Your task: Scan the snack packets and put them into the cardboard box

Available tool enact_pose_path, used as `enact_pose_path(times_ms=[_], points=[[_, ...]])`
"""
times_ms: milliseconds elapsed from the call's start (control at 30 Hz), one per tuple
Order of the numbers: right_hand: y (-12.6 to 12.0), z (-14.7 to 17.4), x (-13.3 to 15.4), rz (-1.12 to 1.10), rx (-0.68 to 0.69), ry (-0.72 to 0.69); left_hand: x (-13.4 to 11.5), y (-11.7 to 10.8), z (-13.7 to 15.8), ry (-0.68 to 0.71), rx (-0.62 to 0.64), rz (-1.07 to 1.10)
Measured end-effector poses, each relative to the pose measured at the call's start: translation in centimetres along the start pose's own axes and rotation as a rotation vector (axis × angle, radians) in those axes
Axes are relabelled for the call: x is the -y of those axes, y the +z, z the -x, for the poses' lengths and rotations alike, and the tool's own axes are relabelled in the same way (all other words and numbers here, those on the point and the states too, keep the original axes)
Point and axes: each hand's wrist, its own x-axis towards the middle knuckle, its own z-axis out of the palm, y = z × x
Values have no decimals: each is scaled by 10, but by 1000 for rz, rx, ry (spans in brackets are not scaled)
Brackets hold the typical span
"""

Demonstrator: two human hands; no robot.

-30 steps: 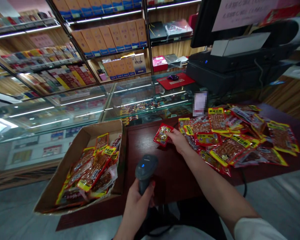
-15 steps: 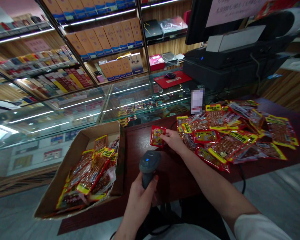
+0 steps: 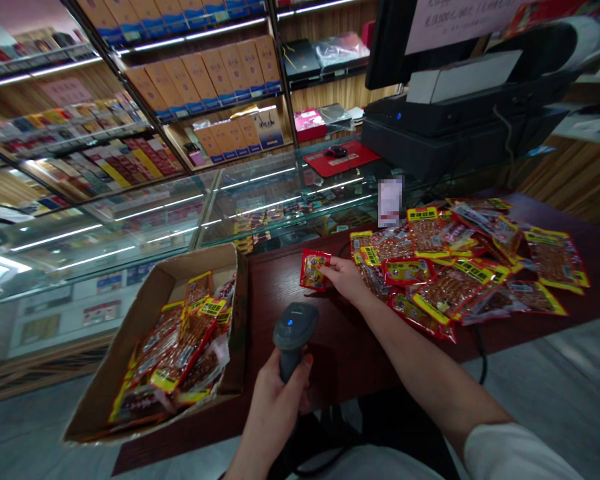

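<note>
Hands are kept apart. The handle of a dark grey scanner is gripped by the left hand at lower center, its head tilted up with a blue light lit. A small red packet is pinched at its right edge by the right hand, near frame center; whether the tabletop is touched by it cannot be told. The work surface is formed by a dark reddish-brown tabletop, glossy, bare between the hands and the box. At lower left, a cardboard box is part-filled with yellow-and-red snack packs. At right, a loose pile of similar packs is spread, overlapping. The tabletop is backed by a glass display case, its panes streaked with white light. On the glass, a red mat is topped by a dark mouse. Upper right is taken up by a monitor partly covered by a pink sheet, with a white box set on black equipment below. Upper left is filled by lit wooden shelves, lined with tan-and-blue boxes. Grey floor is shown at lower right.
</note>
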Motion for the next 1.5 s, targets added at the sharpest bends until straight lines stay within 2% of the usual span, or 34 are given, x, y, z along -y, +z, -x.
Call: enact_pose_path(times_ms=[200,367,633,733,767,833,967,1033,1067,1133,1233,1300,1367,1433,1500], points=[[-3,1,3,43,11,-5,3,-2,2,12,-5,-23],[1,0,2,-8,-37,31,7,-2,1,5,-18,-1],[1,6,9,-100,-203,84,39,-14,4,31,-15,89],[20,9,23,-168,-235,97,52,-17,0,-17,-34,154],[33,11,30,-206,-198,93,55,-18,-3,-45,-48,181],[69,14,44,-275,-35,79,61,-19,-8,-93,-81,239],[152,17,66,-243,474,74,63,-21,-13,-106,-86,312],[171,15,67,-92,588,44,61,-22,-12,-102,-79,320],[171,14,64,18,577,0,60,-23,-12,-104,-78,327],[151,11,56,311,468,-144,59,-24,-11,-120,-80,343],[84,12,43,888,218,-332,58,-23,-10,-135,-84,360],[34,17,41,1250,0,-322,57,-22,-10,-123,-79,365],[-8,25,42,1511,-195,-273,56,-22,-10,-109,-66,365],[-37,35,45,1677,-330,-201,54,-21,-9,-106,-55,360],[-54,43,47,1760,-402,-144,54,-21,-9,-102,-56,356]])
